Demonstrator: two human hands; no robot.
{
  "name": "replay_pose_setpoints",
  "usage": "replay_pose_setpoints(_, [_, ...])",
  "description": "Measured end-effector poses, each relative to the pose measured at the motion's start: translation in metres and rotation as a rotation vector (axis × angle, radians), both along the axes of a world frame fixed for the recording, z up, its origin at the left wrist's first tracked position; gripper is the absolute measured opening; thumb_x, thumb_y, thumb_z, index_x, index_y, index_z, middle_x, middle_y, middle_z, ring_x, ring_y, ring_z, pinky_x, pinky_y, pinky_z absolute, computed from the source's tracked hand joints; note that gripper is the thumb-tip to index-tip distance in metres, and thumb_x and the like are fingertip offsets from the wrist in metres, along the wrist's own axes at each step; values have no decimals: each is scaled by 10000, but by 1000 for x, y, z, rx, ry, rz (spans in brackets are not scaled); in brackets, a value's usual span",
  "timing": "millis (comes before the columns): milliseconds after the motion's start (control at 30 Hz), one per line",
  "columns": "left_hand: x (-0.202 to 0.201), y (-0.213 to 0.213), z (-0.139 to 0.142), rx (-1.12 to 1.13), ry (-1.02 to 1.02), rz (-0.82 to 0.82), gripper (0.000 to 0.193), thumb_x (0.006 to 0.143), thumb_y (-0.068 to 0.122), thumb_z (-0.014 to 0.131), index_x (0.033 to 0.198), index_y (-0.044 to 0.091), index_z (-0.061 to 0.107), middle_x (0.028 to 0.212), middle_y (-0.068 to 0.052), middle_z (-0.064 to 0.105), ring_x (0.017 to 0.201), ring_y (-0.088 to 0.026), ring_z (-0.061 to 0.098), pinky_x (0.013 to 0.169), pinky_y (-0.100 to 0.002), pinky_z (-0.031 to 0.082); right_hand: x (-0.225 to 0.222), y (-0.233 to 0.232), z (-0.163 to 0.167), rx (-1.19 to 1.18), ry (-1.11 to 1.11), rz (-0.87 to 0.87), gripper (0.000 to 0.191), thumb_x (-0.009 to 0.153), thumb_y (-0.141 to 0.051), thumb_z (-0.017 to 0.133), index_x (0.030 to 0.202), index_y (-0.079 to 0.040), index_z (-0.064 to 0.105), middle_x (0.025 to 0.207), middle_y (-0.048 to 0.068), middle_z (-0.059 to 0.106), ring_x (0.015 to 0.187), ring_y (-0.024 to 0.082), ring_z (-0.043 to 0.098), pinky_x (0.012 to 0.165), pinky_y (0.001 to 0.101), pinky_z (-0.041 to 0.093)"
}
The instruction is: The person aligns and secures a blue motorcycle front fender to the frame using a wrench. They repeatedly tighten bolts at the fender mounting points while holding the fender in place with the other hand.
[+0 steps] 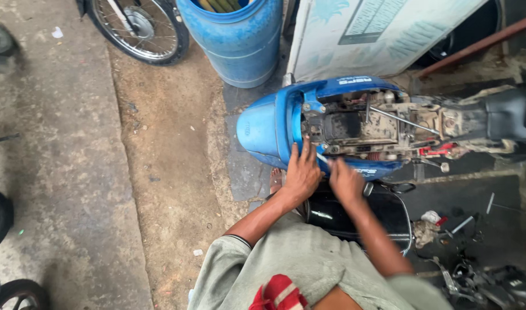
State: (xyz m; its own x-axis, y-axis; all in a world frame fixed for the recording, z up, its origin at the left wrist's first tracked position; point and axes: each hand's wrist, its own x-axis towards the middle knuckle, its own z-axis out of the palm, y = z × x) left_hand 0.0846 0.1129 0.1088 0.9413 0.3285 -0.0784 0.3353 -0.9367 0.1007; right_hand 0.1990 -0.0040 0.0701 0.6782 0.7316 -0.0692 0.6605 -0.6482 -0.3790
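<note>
Item 1: left hand (300,174), fingers spread flat against the lower edge of the blue plastic rear cowl of a motorbike (268,129), pressing rather than gripping.

Item 2: right hand (345,181), just beside the left, fingers curled together; whether it clamps anything cannot be told. A thin pale rod-like tool (322,158) shows between the 2 hands, its long axis slanting up and left toward the cowl edge; which hand holds it cannot be told. Both hands are equally close to it.

Item 3: exposed dirty metal frame and wiring bay (366,126), directly beyond the fingertips, running lengthwise to the right along the bike.

Item 4: glossy black seat (355,215), lying under the forearms, near the person's lap.

Item 5: blue plastic drum (234,46), well apart beyond the cowl, holding several yellowish-green stalk-like sticks standing upright at its mouth.

Item 6: spoked wheel (139,26), left of the drum.

Item 7: loose metal parts (464,270) on the ground at right.
</note>
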Motion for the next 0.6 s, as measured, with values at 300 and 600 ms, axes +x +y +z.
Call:
replay_pose_setpoints(300, [-13,8,-2,51,-294,-19,672,820,407,688,1264,-98,684,1439,-252,540,1387,-380,430,1146,-549,327,33,6,16,14,27,-13,403,974,-482,658,798,-123,702,590,185,640,581,435,643,544,533,482])
replay_pose_setpoints(600, [-3,3,4,-16,-132,0,544,889,433,687,1083,-71,745,1241,-264,633,1350,-421,442,1140,-611,314,112,92,47,52,-40,817,343,900,-429,706,741,-126,695,726,19,688,766,243,587,788,438,399])
